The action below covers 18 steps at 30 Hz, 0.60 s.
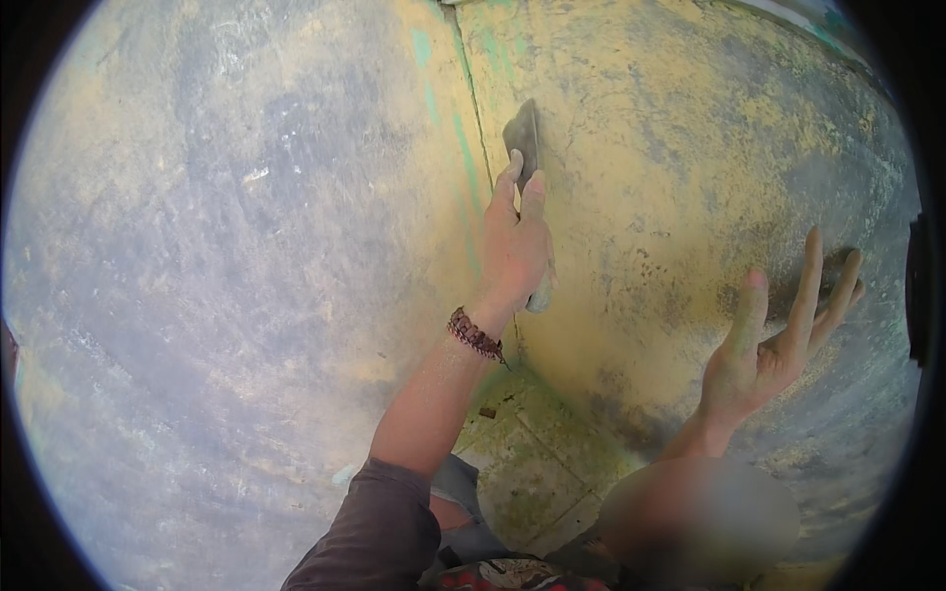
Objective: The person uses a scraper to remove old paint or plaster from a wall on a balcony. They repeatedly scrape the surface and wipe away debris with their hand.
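Observation:
My left hand [517, 255] grips a hand tool with a dark metal blade [523, 137], either a scraper or a small trowel. The blade points up along the yellow wall, just right of the vertical corner crack [473, 96]. Below my palm shows the grey butt of its handle [539, 297]. A braided bracelet [474, 334] circles my left wrist. Over at the right, my right hand [772, 354] is raised with fingers spread and nothing in it, close to the stained wall [643, 185]; whether its fingertips touch the wall, I cannot tell.
Another wall [259, 258], patchy grey and yellow, fills the left side and meets the right wall at the crack. Green paint streaks [465, 151] run beside the corner. Below lies a mossy floor [539, 458] with a small brown fragment [488, 413].

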{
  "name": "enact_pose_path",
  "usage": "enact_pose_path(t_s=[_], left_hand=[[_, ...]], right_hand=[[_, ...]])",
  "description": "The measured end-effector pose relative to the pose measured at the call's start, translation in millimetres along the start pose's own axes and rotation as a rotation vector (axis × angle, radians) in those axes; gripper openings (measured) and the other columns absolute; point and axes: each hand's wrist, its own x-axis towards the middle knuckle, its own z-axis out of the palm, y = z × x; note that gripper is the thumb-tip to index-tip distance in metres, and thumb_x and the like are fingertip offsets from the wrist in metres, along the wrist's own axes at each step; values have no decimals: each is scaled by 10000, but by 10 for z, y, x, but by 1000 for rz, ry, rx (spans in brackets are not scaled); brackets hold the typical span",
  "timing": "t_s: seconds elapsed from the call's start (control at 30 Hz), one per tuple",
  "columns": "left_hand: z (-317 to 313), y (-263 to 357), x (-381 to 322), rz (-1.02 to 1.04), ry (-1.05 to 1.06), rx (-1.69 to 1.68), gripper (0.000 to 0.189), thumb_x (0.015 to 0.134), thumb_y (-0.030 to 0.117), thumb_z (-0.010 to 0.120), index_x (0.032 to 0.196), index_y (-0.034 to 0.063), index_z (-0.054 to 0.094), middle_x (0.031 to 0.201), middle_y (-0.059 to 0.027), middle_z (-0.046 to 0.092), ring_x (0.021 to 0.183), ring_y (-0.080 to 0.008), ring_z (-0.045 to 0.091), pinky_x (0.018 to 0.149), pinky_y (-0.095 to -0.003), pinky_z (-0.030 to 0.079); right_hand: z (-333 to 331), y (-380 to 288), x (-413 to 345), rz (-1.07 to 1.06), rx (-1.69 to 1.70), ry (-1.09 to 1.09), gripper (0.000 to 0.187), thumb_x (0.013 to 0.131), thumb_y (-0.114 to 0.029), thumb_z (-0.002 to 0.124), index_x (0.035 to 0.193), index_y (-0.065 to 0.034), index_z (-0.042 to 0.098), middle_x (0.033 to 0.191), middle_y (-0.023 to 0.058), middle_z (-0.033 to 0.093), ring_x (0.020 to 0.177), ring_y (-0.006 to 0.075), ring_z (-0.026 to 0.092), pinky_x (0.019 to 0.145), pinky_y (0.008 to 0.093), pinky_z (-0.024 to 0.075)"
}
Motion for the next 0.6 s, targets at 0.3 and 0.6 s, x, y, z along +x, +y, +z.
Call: enact_pose_path(t_s=[0.3,0.6], left_hand=[[-236,-500,-74,66,-66,246,629,1080,368,417,1565,33,197,616,-50,519,411,-154,486,408,-335,448],[-181,-152,-198,-65,-111,72,611,1074,374,442,1558,55,247,657,-57,534,504,-170,527,497,-340,492]], right_hand=[[2,-30,14,-17,67,36,450,940,-249,691,1373,-148,618,1574,132,382,1506,383,199,1200,584,203],[-7,-16,10,-13,46,51,432,935,-241,698,1356,-164,635,1556,125,414,1504,376,215,1200,568,220]])
